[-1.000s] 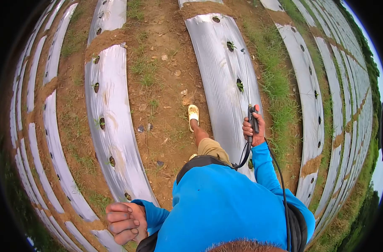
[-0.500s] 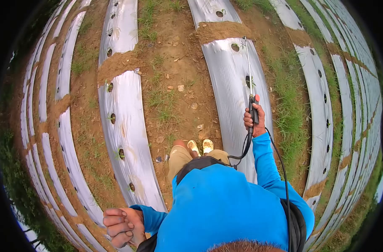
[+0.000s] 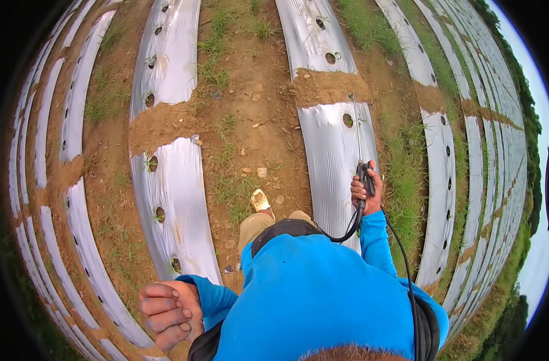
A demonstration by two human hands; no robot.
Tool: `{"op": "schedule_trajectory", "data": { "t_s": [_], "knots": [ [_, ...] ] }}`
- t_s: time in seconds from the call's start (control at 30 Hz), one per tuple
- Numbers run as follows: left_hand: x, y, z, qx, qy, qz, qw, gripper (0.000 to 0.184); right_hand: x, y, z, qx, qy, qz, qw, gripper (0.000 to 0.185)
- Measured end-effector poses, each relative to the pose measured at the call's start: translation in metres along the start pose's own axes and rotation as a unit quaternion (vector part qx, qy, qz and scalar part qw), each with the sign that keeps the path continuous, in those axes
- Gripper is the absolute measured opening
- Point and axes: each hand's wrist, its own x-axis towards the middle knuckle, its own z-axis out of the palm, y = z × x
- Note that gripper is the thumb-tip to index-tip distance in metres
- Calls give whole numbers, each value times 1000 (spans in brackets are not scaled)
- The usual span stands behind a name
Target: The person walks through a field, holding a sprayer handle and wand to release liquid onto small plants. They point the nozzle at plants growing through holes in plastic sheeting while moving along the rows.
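Note:
My right hand (image 3: 367, 191) is closed around the black handle of a sprayer wand (image 3: 359, 138), which has a red part at its top. The thin metal lance points forward over a silver plastic-covered bed, its tip near the bed's soil-covered gap. A black hose (image 3: 345, 237) curves from the handle back to my waist. At lower left, my left hand (image 3: 171, 314) is held in a loose fist beside my body, fingers curled to the palm, with nothing visible in it. Close to the lance is a planting hole (image 3: 348, 120) in the plastic.
Another silver mulch bed (image 3: 177, 198) with planted holes runs along my left. Between the beds lies a dirt path (image 3: 250, 144) with grass and stones, my light shoe (image 3: 260, 200) on it. A grassy strip (image 3: 404, 174) borders the right; more rows extend both ways.
I have moved forward along the path, and the beds have shifted downward in view. One shoe is now ahead, the other hidden. Both hands keep their closed poses.

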Motion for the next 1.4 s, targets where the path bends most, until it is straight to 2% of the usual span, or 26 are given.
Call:
{"op": "schedule_trajectory", "data": {
  "t_s": [0.13, 0.23, 0.33, 0.4, 0.43, 0.5, 0.53, 0.6, 0.63, 0.67, 0.77, 0.9, 0.97, 1.07, 1.1, 1.17, 1.2, 1.27, 1.33, 1.4],
  "knots": [
    [21, -69, 34, -32, -28, -48, 998, 25, 50, -33, 69, 28, -45, -2, 999, 42],
    [29, -122, 63, 1, -11, -83, 996, 24, 97, -60, 104, 20, -15, -20, 999, 41],
    [35, -179, 89, -61, -18, -97, 993, 20, 161, -88, 133, -16, 34, -54, 998, 38],
    [38, -218, 106, 24, -64, -114, 991, 21, 212, -109, 149, -34, 49, -56, 997, 37],
    [37, -239, 123, 33, -62, -108, 992, 21, 241, -125, 158, -28, 33, -54, 998, 38],
    [49, -282, 162, -76, -32, -59, 995, 23, 291, -143, 167, -22, 7, -43, 999, 41],
    [55, -313, 192, -78, -27, -35, 996, 23, 319, -158, 172, -29, -21, -38, 999, 41],
    [81, -343, 227, -26, 7, -26, 999, 25, 360, -183, 207, 1, -42, -39, 998, 41],
    [88, -361, 242, -108, -8, -19, 994, 24, 379, -195, 228, 10, -43, -45, 998, 40],
    [92, -380, 259, -112, 0, -8, 994, 24, 407, -219, 255, 3, -54, -50, 997, 40],
    [115, -415, 280, 53, -29, -34, 998, 22, 452, -248, 303, 4, -7, -46, 999, 37],
    [139, -494, 330, -10, -26, -46, 999, 22, 517, -282, 365, -40, 22, -65, 997, 36],
    [146, -538, 348, 109, -82, -49, 989, 24, 550, -288, 388, -53, 52, -63, 995, 36],
    [149, -625, 388, 123, -98, -64, 985, 22, 611, -309, 415, -71, 74, -60, 993, 36],
    [151, -656, 401, 117, -99, -72, 986, 22, 629, -313, 426, -66, 84, -43, 993, 36],
    [158, -722, 432, -35, -27, -71, 997, 23, 663, -329, 460, -59, 89, -24, 994, 36],
    [167, -750, 444, -40, -28, -82, 995, 23, 674, -335, 474, -56, 99, -30, 993, 36],
    [197, -798, 485, -27, -18, -6, 999, 22, 701, -361, 511, -48, 85, -5, 995, 37],
    [219, -831, 514, -26, -30, -11, 999, 22, 718, -386, 548, -37, 75, -7, 996, 38],
    [238, -863, 541, -86, -52, -42, 994, 22, 741, -412, 579, 8, 2, 6, 1000, 40]
  ]
}}
